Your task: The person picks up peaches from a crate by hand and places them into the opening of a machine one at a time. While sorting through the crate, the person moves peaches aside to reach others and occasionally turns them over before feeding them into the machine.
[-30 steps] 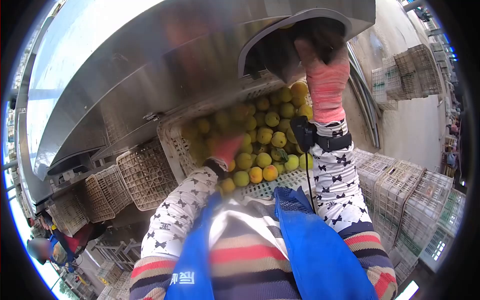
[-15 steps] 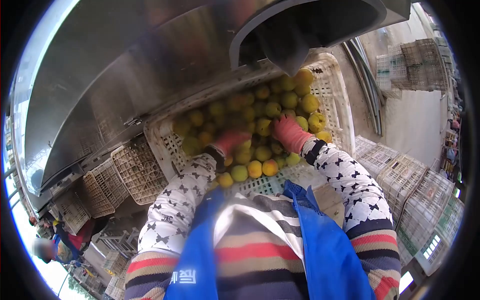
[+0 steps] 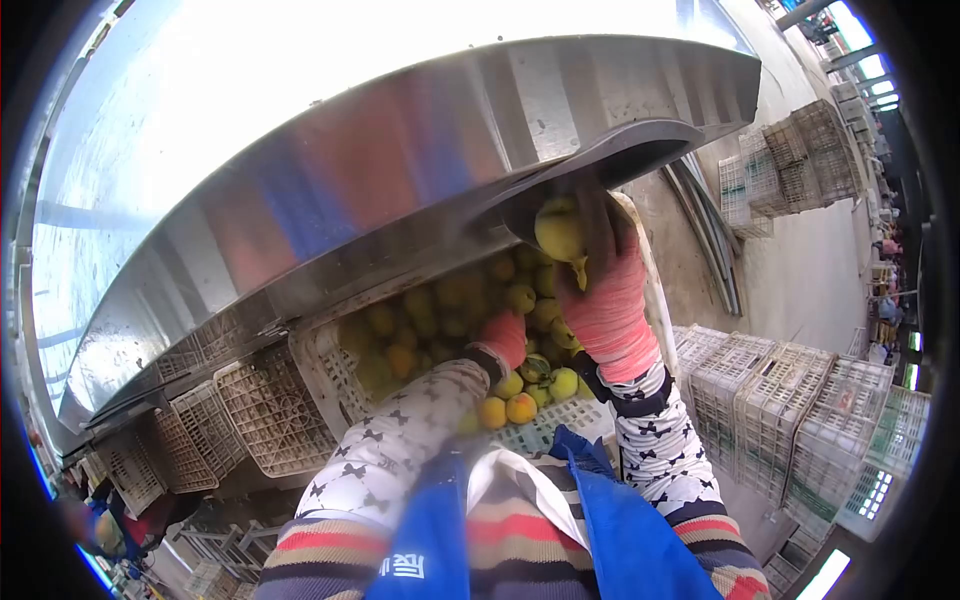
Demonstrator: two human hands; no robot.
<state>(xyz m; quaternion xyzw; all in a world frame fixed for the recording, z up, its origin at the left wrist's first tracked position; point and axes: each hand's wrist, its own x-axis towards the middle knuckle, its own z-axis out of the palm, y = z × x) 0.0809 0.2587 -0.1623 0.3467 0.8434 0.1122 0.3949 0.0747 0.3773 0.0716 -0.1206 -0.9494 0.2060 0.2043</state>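
Note:
My right hand, in a pink glove, is raised in front of the dark opening in the metal housing. Its dark fingers are closed on a yellow-green peach, and a small yellowish bit hangs below that fruit. Lower down, my left hand, also gloved in pink, reaches among the peaches in a white plastic crate. Its fingertips are hidden, so whether they grip a fruit does not show. Some peaches at the crate's near side have an orange blush.
Shiny sheet metal curves over the crate's far side. Brown plastic crates stand at the left. Stacked white crates stand at the right, with more crates behind. Metal bars lie on the floor.
My right hand has risen from the fruit to the metal opening with a peach in it. My left hand has shifted right inside the crate. The view has tilted, showing more of the metal top.

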